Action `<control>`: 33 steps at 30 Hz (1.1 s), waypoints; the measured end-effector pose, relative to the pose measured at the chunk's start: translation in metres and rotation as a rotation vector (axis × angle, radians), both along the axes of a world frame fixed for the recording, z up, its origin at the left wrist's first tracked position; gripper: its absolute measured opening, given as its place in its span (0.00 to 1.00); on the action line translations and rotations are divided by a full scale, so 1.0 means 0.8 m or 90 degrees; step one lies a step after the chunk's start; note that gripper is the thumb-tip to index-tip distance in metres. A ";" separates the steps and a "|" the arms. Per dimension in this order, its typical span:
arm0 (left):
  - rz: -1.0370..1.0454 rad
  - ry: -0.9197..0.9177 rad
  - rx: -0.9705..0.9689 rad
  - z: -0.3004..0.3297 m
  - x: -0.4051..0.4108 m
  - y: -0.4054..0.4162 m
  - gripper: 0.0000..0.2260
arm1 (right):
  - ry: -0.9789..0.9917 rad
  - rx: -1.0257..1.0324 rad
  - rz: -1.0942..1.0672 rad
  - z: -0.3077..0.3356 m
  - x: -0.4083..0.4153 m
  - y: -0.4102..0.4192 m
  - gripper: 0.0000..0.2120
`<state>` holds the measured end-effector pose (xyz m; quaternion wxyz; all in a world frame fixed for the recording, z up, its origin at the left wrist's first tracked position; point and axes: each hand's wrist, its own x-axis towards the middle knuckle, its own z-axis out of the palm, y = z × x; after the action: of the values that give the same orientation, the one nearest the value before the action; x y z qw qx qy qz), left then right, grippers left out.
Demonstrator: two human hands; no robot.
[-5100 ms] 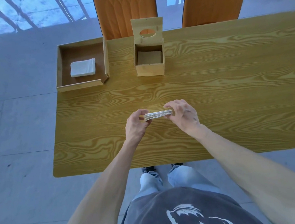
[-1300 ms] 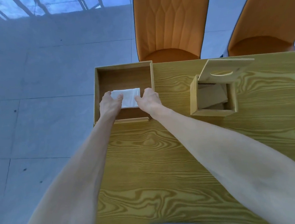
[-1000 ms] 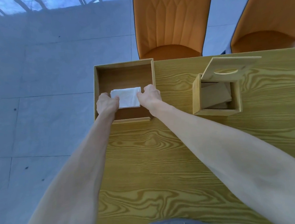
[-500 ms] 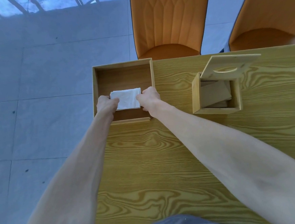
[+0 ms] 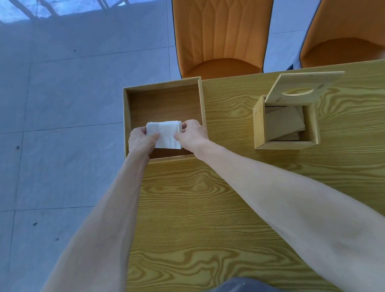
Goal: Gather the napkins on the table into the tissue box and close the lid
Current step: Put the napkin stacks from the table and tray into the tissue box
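Note:
A white stack of napkins (image 5: 166,134) is held inside the shallow wooden tray (image 5: 202,112) at the table's left corner. My left hand (image 5: 140,143) grips its left end and my right hand (image 5: 192,135) grips its right end, thumbs on top; the stack tilts slightly off the tray floor. To the right stands the wooden tissue box (image 5: 260,126), open, with brownish napkins lying askew inside. Its lid (image 5: 304,86), with an oval slot, is raised at the back.
The wooden table (image 5: 215,213) has its left edge next to the tray, with grey tiled floor beyond. Two orange chairs (image 5: 221,28) stand at the far side. My forearms stretch over the table's near half.
Both hands have closed on the white napkin stack and raised it a little from the tray floor. Five seconds ago I held another stack at the table's middle.

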<state>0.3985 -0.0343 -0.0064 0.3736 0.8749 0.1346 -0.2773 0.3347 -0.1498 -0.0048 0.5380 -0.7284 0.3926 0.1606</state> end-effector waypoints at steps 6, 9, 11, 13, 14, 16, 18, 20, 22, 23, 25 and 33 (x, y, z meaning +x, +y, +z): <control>-0.016 -0.004 -0.053 -0.001 -0.002 0.011 0.19 | -0.101 -0.037 0.062 0.017 -0.014 -0.007 0.12; -0.028 0.004 -0.101 0.006 -0.004 0.021 0.20 | -0.146 -0.050 0.085 0.028 -0.023 -0.014 0.11; -0.028 -0.001 -0.131 0.012 -0.009 0.027 0.22 | -0.177 -0.047 0.107 0.036 -0.032 -0.020 0.10; -0.037 0.006 -0.165 0.022 -0.017 0.030 0.26 | -0.203 -0.048 0.118 0.044 -0.042 -0.028 0.10; -0.052 0.010 -0.182 0.029 -0.023 0.032 0.28 | -0.217 -0.051 0.121 0.048 -0.048 -0.032 0.10; -0.100 0.015 -0.212 0.040 -0.035 0.031 0.29 | -0.248 -0.058 0.131 0.057 -0.064 -0.043 0.10; -0.147 0.019 -0.242 0.050 -0.050 0.026 0.26 | -0.275 -0.070 0.147 0.066 -0.084 -0.056 0.11; -0.179 0.012 -0.249 0.056 -0.064 0.018 0.22 | -0.295 -0.093 0.160 0.076 -0.104 -0.071 0.11; -0.192 0.008 -0.251 0.062 -0.079 0.008 0.19 | -0.311 -0.109 0.161 0.084 -0.125 -0.087 0.12; -0.197 0.011 -0.252 0.065 -0.086 0.002 0.18 | -0.320 -0.116 0.159 0.088 -0.136 -0.096 0.12; -0.208 0.014 -0.242 0.074 -0.102 -0.010 0.17 | -0.333 -0.131 0.152 0.094 -0.156 -0.114 0.12; -0.223 -0.012 -0.298 0.093 -0.156 -0.084 0.17 | -0.314 -0.178 0.075 0.095 -0.221 -0.184 0.14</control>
<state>0.2733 -0.1012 0.0677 0.5132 0.7772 -0.0901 -0.3528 0.1580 -0.2967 0.0709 0.5011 -0.8342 0.2258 -0.0462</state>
